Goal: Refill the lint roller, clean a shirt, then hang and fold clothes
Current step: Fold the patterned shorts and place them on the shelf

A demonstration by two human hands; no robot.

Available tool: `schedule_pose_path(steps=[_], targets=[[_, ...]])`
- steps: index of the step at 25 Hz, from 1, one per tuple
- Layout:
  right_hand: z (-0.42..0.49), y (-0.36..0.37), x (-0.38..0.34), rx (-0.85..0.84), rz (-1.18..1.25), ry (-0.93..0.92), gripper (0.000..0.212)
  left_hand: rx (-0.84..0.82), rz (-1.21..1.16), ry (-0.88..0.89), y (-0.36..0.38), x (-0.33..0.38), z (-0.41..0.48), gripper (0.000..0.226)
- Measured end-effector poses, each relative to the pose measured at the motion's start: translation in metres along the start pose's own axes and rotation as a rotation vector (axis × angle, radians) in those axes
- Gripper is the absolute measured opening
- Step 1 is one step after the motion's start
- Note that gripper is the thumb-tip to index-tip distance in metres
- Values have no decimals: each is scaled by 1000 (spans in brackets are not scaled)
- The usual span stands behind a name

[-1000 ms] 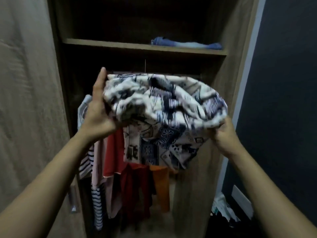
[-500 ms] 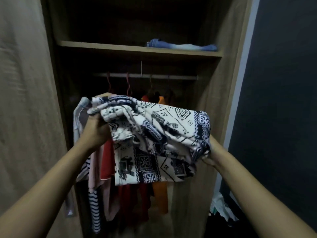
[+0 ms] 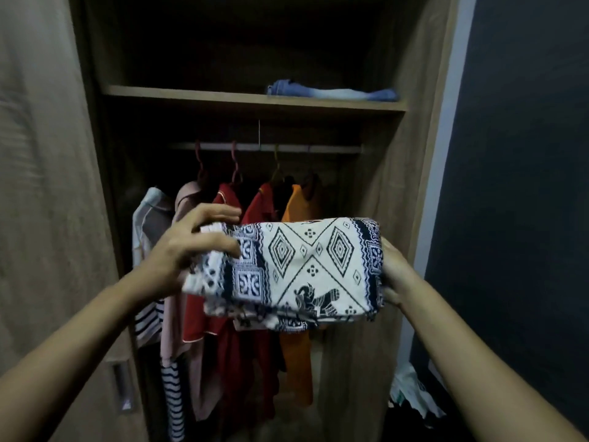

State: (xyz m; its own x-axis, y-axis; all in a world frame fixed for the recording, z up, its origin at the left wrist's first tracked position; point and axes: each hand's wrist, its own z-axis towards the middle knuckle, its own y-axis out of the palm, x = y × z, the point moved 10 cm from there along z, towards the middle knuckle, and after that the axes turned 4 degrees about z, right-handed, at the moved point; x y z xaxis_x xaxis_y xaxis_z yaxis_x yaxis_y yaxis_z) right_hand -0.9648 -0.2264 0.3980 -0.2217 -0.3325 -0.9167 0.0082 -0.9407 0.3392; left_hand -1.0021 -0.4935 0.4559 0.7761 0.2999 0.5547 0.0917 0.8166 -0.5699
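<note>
Wardrobe point(image 3: 414, 154): open in front of the person, with a rail of clothes below and one board above.
Hung clothes point(image 3: 229, 314): pale, red, orange and striped garments on hangers, directly behind the bundle.
Shelf point(image 3: 191, 94): well above the hands, bare on its left half; judged the likely place for the bundle.
Folded patterned garment point(image 3: 306, 266): a white and navy print, held level in the air in front of the hung clothes and touching neither rail nor shelf. Loose layers sag out under its bottom edge.
Folded jeans point(image 3: 331, 92): lying on the right part of the shelf.
Left hand point(image 3: 188, 253): clamped on the bundle's left end, with the fingers curled over the top.
Right hand point(image 3: 395, 275): wrapped round the right end; its fingertips are hidden behind the cloth.
Step in hand: carrying the finished fold to storage, probably.
Doing it well: tuck the sagging layers under first, keep both ends at the same height, lift clear of the hangers, slide it flat onto the bare board beside the jeans, and let go only once it lies fully supported.
</note>
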Motion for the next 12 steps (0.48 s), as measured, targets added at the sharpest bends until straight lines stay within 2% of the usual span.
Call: schedule_pose_path(steps=[1, 2, 3, 4, 5, 6, 7, 10, 11, 12], targets=[[1, 0, -5, 6, -76, -43, 23, -99, 129, 91, 12, 18, -10, 57], [2, 1, -7, -6, -87, -61, 22, -127, 338, 242, 17, 30, -22, 65], [1, 2, -6, -16, -101, -56, 22, -157, 429, 297, 24, 39, -26, 68], [3, 3, 1, -27, -60, -9, 21, -246, 501, 346, 31, 42, -34, 66], [4, 2, 13, -36, -19, 57, 23, -266, 620, 352, 34, 46, -31, 64], [3, 4, 27, -56, 37, 145, 27, -237, 702, 451, 36, 49, -33, 60], [1, 4, 41, -46, 88, 230, 33, -250, 743, 495, 38, 50, -33, 54], [0, -10, 68, 53, 173, 340, 36, -251, 659, 447, 39, 54, -24, 39], [-1, -17, 74, 87, 195, 351, 39, -278, 631, 417, 42, 52, -21, 42], [-3, -20, 78, 90, 223, 349, 52, -282, 622, 396, 43, 52, -18, 46]])
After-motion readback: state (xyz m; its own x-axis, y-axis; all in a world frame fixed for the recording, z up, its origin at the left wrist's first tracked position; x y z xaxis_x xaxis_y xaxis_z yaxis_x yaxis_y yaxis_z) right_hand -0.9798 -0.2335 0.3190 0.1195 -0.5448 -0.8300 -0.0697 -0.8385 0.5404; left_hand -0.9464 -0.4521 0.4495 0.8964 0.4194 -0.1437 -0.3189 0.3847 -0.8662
